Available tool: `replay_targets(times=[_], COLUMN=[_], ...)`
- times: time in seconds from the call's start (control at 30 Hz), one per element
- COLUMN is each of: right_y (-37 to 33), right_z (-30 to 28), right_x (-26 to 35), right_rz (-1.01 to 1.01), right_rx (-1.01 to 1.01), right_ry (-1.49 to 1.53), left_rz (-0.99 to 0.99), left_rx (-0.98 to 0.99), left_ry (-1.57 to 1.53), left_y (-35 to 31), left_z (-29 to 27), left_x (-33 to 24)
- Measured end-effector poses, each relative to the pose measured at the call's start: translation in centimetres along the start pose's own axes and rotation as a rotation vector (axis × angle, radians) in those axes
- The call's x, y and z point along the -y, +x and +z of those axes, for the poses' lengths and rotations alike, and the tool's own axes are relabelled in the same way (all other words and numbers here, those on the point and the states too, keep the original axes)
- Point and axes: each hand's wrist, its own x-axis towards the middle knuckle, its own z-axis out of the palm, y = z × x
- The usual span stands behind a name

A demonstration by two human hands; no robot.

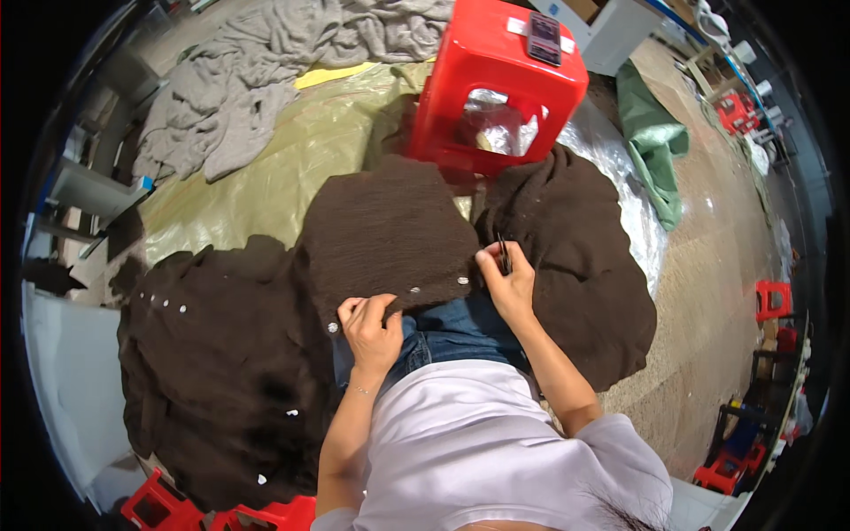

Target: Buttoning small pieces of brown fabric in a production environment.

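A dark brown knit cloth point(390, 221) lies over my lap, with small whitish shiny pieces point(463, 280) spaced along its near edge. My left hand point(370, 332) rests on that edge, its fingers curled and pinching the fabric. Beside the cloth's right edge, my right hand point(511, 281) is closed round a small dark pointed tool, which looks like thread snips point(505, 257); its tips point away from me. The thumb and forefinger of this hand are close to the cloth's edge, and whether they touch it I cannot tell.
More brown cloth is heaped at my left point(221, 354) and right point(575, 265). Ahead stands a red plastic stool point(505, 80) with a phone point(544, 39) on top. Grey fabric point(230, 97) lies on yellowish sheeting point(328, 133). Red stools point(159, 509) stand at the lower left.
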Motion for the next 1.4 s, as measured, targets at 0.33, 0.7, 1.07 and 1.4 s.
replay_targets(times=[0.33, 0.7, 1.07, 1.4], right_y=[-3.3, -3.7, 8.9, 23.2], right_z=[8.5, 12.4, -5.6, -38.0], right_x=[7.9, 7.4, 18.3, 21.0], right_rz=[-0.654, -0.806, -0.949, -0.722], right_rx=[0.726, 0.818, -0.232, -0.991], right_ry=[-0.045, -0.584, -0.205, -0.078], left_rz=[-0.306, -0.300, -0.306, 0.299], left_rx=[-0.331, 0.035, -0.511, 0.253], left_ry=[-0.281, -0.097, -0.011, 0.034], left_y=[-2.0, 0.8, 7.7, 26.2], left_z=[-3.9, -1.0, -2.2, -6.4], left_x=[5.3, 18.8, 18.5, 0.4])
